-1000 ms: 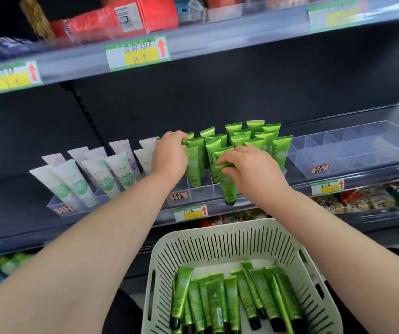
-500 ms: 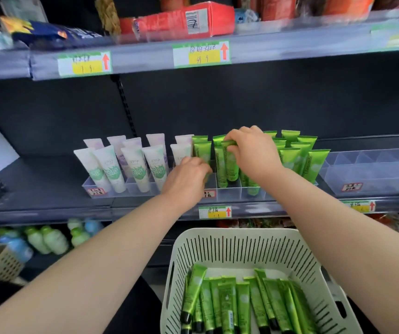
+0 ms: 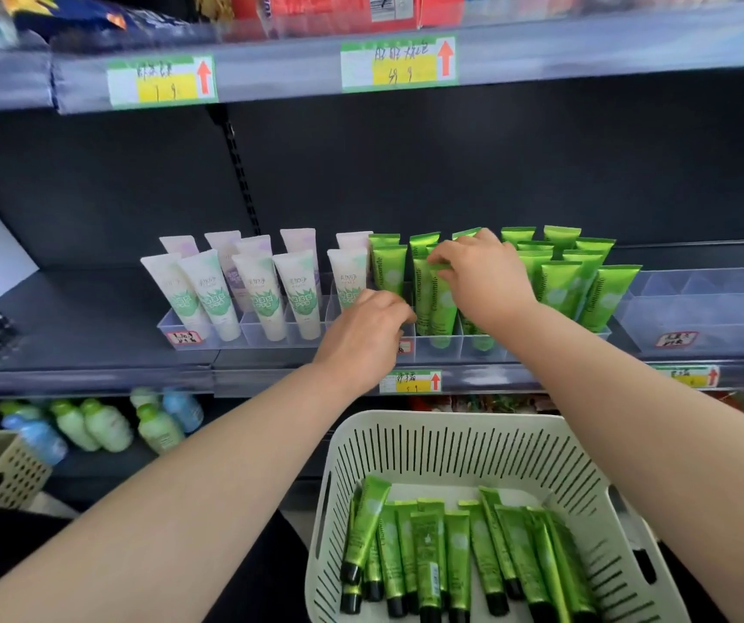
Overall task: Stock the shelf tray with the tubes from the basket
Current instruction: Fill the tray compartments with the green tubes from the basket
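A clear shelf tray (image 3: pixel 444 343) on the middle shelf holds several upright green tubes (image 3: pixel 561 287). My right hand (image 3: pixel 480 274) pinches the flat top of one green tube (image 3: pixel 438 303) standing in a front slot. My left hand (image 3: pixel 367 328) sits at the tray's front left, fingers curled over its wall near a slot; what they touch is hidden. Below, a white slotted basket (image 3: pixel 446 447) holds several green tubes with black caps (image 3: pixel 451 546) lying flat.
A second clear tray (image 3: pixel 208 332) to the left holds white tubes (image 3: pixel 257 290). An unfilled divided tray (image 3: pixel 711 317) stands to the right. Price tags run along the shelf edges. Bottles (image 3: pixel 91 424) sit on the lower shelf; a beige basket (image 3: pixel 1 474) is at left.
My left hand dropped from the tube tops to the tray's front wall. My right hand lifted from the low front tube to the tops and now pinches a standing tube.
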A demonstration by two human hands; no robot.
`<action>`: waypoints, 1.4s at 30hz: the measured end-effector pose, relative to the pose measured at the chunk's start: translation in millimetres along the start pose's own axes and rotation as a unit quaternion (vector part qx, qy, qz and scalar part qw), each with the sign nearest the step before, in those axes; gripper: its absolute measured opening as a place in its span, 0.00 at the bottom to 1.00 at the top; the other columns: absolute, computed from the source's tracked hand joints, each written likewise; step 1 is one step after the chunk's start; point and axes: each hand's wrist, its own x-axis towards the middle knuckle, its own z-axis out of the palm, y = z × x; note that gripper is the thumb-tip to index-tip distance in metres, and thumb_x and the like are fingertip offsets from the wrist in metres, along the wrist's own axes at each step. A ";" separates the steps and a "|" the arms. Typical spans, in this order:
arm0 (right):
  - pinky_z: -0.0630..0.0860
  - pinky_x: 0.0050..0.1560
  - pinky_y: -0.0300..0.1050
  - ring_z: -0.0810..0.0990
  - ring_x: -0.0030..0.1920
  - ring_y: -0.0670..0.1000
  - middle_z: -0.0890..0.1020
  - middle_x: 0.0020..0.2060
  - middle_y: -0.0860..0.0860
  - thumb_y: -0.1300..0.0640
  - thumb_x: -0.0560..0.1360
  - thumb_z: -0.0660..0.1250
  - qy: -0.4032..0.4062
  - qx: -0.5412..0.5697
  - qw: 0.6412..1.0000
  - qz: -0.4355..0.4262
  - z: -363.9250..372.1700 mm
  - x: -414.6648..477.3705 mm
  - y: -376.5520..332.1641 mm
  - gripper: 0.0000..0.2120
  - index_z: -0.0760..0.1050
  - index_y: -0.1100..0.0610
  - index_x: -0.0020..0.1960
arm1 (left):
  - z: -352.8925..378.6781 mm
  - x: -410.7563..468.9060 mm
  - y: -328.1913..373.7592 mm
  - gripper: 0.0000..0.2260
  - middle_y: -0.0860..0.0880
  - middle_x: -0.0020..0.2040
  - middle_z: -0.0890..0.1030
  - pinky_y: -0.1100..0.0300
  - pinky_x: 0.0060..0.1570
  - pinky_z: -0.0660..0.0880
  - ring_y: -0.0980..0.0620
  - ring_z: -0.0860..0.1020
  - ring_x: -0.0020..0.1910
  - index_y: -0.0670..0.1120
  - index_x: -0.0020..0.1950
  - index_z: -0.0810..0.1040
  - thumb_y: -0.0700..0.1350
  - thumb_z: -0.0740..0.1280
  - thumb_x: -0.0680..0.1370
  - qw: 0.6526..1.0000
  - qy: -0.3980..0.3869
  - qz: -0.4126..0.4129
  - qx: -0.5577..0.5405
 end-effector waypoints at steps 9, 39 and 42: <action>0.67 0.46 0.50 0.73 0.53 0.57 0.81 0.51 0.51 0.58 0.78 0.63 0.041 0.011 0.999 -0.016 -10.8 -54.5 6.2 0.11 0.78 0.52 0.59 | 15.5 -15.8 21.6 0.14 0.48 0.62 0.76 0.50 0.56 0.72 0.48 0.68 0.62 0.45 0.61 0.78 0.36 0.61 0.79 0.999 -0.032 0.002 -0.017; 0.57 0.72 0.60 0.59 0.74 0.55 0.66 0.72 0.54 0.65 0.75 0.56 -0.487 -0.022 0.865 0.118 154.8 -250.1 61.5 0.29 0.58 0.54 0.75 | 187.6 -128.7 55.7 0.20 0.51 0.63 0.74 0.57 0.62 0.69 0.52 0.68 0.64 0.48 0.65 0.75 0.32 0.63 0.76 0.953 -0.281 -0.058 -0.095; 0.50 0.73 0.64 0.51 0.76 0.54 0.60 0.75 0.53 0.68 0.73 0.53 -0.518 -0.019 0.850 0.092 164.3 -250.2 61.8 0.33 0.52 0.54 0.77 | 190.6 -134.6 46.5 0.20 0.50 0.64 0.74 0.57 0.62 0.69 0.51 0.68 0.64 0.48 0.65 0.75 0.32 0.63 0.76 0.950 -0.291 -0.071 -0.092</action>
